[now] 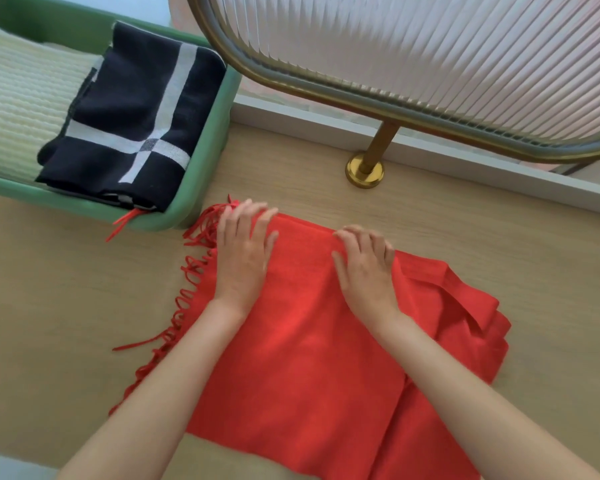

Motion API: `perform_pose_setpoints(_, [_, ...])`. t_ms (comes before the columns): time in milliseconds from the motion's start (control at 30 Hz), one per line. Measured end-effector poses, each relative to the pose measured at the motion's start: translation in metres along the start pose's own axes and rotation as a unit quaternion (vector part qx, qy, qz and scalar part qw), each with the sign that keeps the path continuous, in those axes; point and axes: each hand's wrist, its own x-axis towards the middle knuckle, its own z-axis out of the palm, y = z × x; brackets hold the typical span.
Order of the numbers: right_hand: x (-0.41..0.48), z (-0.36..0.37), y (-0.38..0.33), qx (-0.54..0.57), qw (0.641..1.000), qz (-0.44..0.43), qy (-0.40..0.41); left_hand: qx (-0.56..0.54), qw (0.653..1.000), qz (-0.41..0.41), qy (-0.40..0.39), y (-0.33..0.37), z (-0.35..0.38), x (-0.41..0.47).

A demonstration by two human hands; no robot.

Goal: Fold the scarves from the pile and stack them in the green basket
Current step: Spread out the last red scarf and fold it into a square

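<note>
Table (66, 306): left hand (243, 251), right hand (364, 268) flat on red scarf (302, 358), bottom cropped.

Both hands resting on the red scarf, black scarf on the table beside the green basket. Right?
No. The head view shows the black scarf inside the green basket, not on the table beside it. The rest holds: the left hand and the right hand rest on the red scarf.
</note>
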Motion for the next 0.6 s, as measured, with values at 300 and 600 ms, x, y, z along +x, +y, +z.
perform_pose_setpoints(300, [-0.130,0.016,-0.023,-0.071,0.977,-0.040,-0.197,0.047,0.981,-0.027,-0.188,0.000,-0.036,-0.146])
perform_pose_setpoints(600, [-0.139,-0.020,-0.006,0.009,0.996,0.063,-0.067,0.040,0.979,-0.034,-0.196,0.049,-0.025,-0.140])
